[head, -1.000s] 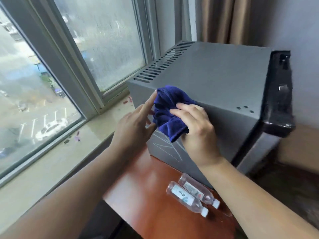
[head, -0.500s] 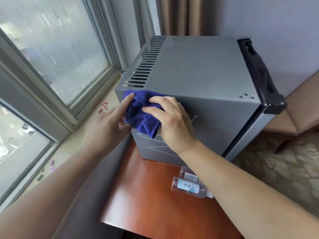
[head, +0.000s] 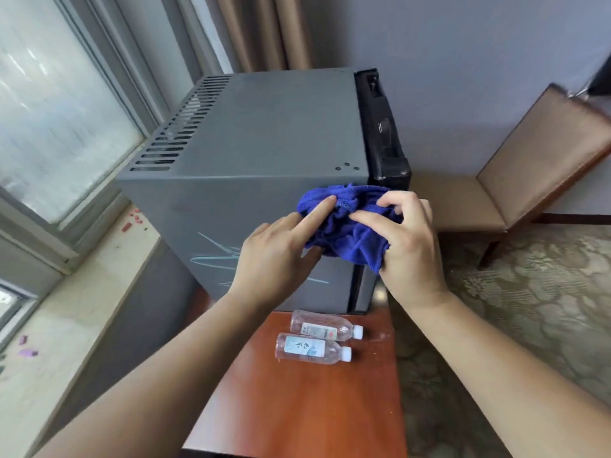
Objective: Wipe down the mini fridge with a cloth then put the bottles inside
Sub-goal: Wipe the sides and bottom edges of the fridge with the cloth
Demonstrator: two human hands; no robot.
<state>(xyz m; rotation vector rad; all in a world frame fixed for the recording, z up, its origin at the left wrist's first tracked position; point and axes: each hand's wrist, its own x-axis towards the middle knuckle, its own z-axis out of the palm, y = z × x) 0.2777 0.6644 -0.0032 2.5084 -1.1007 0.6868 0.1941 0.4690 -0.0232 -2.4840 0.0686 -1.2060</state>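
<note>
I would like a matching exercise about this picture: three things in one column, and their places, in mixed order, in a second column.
1 cloth
2 bottles
3 chair

A lying on the table
B standing at the right, by the wall
C held by the left hand and the right hand against the mini fridge

Pairs: 1-C, 2-A, 3-B.

Reddish wooden table with grey mini fridge and two bottles on their sides.

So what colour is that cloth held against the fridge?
Deep blue, no pattern; the head view shows the cloth bunched against the grey mini fridge.
</note>
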